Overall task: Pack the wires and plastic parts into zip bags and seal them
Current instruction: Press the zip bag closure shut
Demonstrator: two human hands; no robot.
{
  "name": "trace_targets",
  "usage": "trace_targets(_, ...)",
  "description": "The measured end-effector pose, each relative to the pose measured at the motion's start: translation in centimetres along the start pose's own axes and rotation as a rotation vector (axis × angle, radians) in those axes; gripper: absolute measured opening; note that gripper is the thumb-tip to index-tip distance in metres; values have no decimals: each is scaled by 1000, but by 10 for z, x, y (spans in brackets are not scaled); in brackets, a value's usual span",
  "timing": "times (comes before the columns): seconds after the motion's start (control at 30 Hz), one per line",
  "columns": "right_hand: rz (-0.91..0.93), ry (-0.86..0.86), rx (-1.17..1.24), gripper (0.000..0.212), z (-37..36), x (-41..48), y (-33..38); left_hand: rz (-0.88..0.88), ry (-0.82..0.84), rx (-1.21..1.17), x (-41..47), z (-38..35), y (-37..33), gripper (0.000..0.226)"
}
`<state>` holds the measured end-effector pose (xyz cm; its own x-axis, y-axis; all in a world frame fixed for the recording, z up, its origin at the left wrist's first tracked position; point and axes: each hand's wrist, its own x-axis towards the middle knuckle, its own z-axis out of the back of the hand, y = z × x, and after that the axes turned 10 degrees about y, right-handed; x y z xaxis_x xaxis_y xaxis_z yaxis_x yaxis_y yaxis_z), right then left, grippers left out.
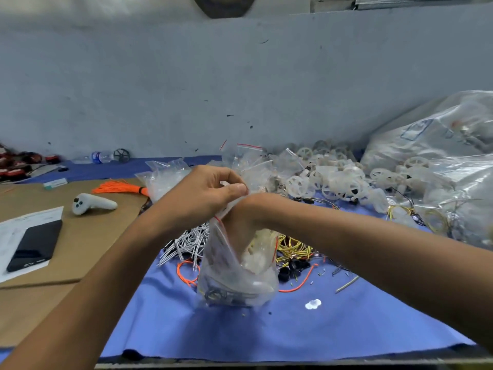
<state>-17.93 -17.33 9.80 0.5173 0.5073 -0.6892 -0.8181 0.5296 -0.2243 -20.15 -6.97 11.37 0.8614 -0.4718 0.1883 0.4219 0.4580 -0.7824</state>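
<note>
Clear plastic of the zip bag (234, 284) stands on the blue cloth (293, 332) right in front of me, mouth open, its red seal strip not yet pressed. My left hand (205, 190) pinches the rim up between thumb and curled fingers. My right hand (238, 236) is sunk inside to the wrist, and I cannot tell through the film whether it holds anything. White parts and dark rings sit at the bottom. I judge this bag partly filled: white wires (186, 241), yellow wires (293, 248) and the heap of plastic wheels (333, 180) lie loose, so plenty of packing remains, and this bag's sealing.
</note>
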Motion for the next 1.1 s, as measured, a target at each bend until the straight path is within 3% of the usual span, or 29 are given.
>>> trace_targets(0.17, -25, 8, 135, 38, -2, 6, 7, 59, -11, -47, -13, 18, 7, 8)
trace_targets(0.27, -33, -91, 182, 42, 0, -16, -1, 65, 83, -27, -27, 34, 13, 25)
trace_targets(0.33, -88, -169, 167, 45, -2, -32, -10, -26, 113, 7, -40, 41, 19, 34)
trace_targets(0.4, -122, -199, 174, 50, -4, -44, -15, -78, 171, 175, -49, 43, 23, 42)
trace_targets(0.5, -101, -138, 237, 56, -6, -54, -17, -122, 159, 491, -42, 41, 27, 28)
trace_targets(0.57, -75, -115, 263, 53, -8, -59, -18, -114, 119, 543, -35, 40, 25, 21)
trace_targets(0.7, -34, -171, 321, 48, -9, -66, -21, -177, 142, 517, -29, 34, 20, 36)
trace_targets(0.9, -87, -142, 321, 33, -13, -67, -17, -151, 128, 627, -23, 32, 12, 11)
trace_targets(1.0, -177, -130, 324, 30, -16, -76, -26, -152, 84, 503, -30, 39, 13, 12)
trace_targets(1.1, -213, -136, 549, 35, -13, -89, -38, -146, 70, 339, -37, 43, 18, 11)
